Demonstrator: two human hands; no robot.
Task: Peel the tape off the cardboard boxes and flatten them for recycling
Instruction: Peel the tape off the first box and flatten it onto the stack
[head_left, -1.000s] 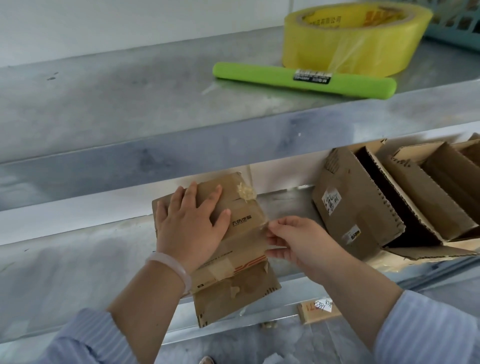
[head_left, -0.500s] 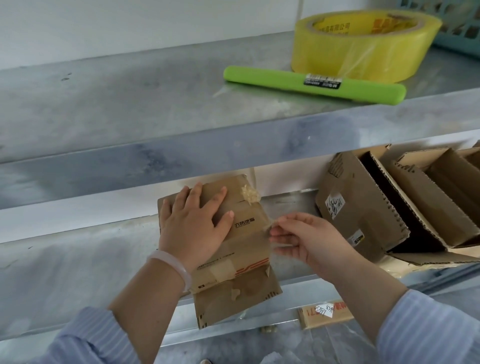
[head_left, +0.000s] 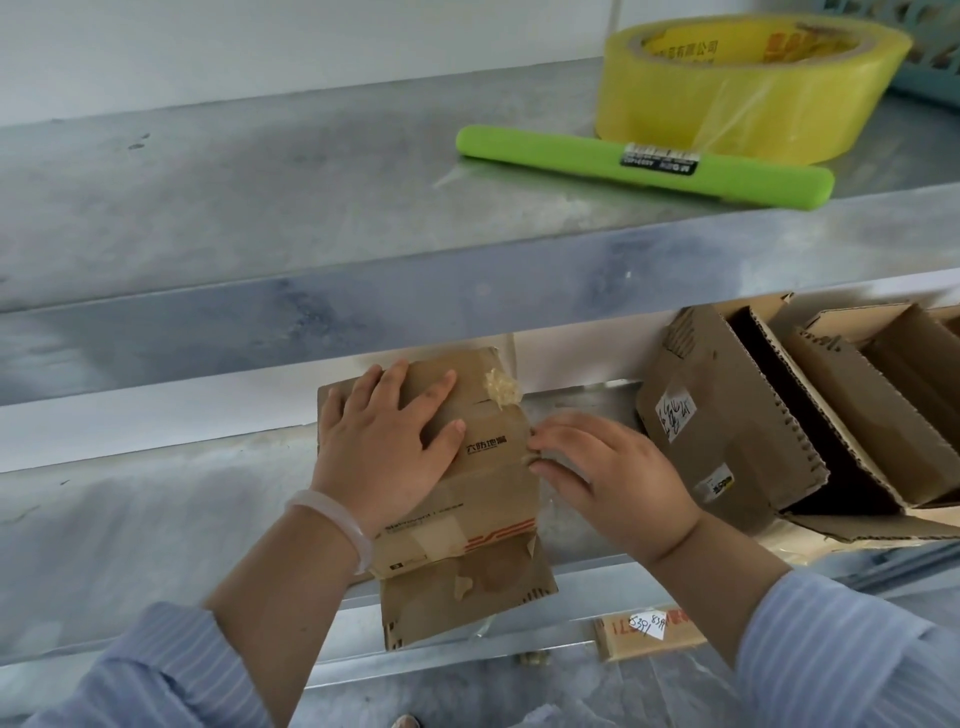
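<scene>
Head view: at frame centre the small box (head_left: 483, 467) lies on the lower shelf (head_left: 156, 519), with the left hand (head_left: 384, 447) spread flat on it. The right hand (head_left: 613, 473) has shifted slightly up the box's right edge and pinches narrowly there. Whether it holds tape I cannot tell; the peeling looks unfinished.

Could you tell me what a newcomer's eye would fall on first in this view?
Probably the yellow tape roll and the bright green bar lying in front of it, on the upper shelf at top right. Next, on the lower shelf, the left hand pressing flat on a small cardboard box while the right hand pinches its right edge, with open boxes leaning further right.
</scene>
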